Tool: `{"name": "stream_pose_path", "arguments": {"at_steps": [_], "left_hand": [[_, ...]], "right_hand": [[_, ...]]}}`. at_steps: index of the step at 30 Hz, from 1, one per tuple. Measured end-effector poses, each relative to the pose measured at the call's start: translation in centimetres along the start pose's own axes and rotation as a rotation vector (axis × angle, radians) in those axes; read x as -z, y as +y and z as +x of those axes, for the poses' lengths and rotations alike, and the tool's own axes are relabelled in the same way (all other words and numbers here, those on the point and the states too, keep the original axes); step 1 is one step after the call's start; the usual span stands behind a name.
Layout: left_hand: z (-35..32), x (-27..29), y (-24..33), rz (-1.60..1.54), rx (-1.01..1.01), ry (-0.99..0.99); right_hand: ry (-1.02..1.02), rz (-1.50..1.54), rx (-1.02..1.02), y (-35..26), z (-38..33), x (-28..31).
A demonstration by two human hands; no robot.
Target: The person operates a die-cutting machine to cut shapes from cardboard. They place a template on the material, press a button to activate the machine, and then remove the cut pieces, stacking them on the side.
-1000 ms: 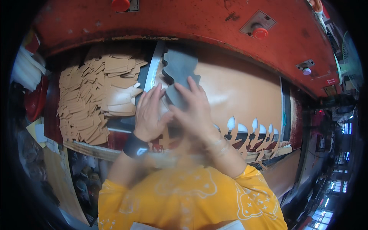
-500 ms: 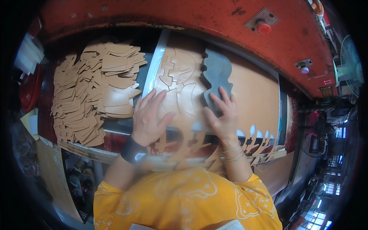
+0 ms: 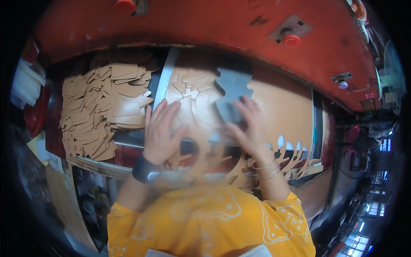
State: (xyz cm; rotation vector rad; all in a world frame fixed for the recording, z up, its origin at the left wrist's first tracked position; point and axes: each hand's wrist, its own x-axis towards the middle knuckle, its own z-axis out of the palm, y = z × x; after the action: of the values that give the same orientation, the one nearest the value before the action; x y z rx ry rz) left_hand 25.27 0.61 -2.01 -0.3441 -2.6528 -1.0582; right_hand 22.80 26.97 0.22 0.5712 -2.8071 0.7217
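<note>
Head view, only one: person in yellow top at a red press. Tan sheet (image 3: 278,107) lies flat on the press bed, running from centre to the right. Its near edge is cut into a row of curved fingers, w/ pale blue showing thru the gaps.

R hand (image 3: 248,128) lies palm-down w/ fingers spread flat on the near part of a grey cutting die (image 3: 233,92), a notched dark-grey shape lying on the sheet, far of centre. Fingers press on it, not curled round it; no closed grip. Thin bangles on that wrist.

L hand (image 3: 160,130) is flat too, fingers splayed & open, resting on the sheet's left part just near a patch of cut-out outlines (image 3: 192,94). Holds nothing. Dark wristband (image 3: 145,169) on that wrist. A metal strip (image 3: 165,81) runs far-to-near just left of that hand.

Left of the strip, well apart from die: big loose pile of tan cut pieces (image 3: 100,109), overlapping, stacked many deep.

Far side: red machine head (image 3: 214,30) w/ red push buttons, one at far right (image 3: 291,40), one at far left (image 3: 125,5). Near centre blurred, can't tell detail there.
</note>
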Motion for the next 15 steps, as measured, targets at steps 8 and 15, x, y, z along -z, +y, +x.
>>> {"name": "stream_pose_path", "arguments": {"at_steps": [8, 15], "left_hand": [[-7.7, -1.9, 5.8, -0.549, 0.052, -0.141], [-9.0, -4.3, 4.1, -0.344, -0.033, -0.041]], "right_hand": [[1.184, -0.298, -0.211, 14.3, 1.3, 15.6], [1.316, -0.005, -0.401, 16.5, 0.0, 19.4]]}}
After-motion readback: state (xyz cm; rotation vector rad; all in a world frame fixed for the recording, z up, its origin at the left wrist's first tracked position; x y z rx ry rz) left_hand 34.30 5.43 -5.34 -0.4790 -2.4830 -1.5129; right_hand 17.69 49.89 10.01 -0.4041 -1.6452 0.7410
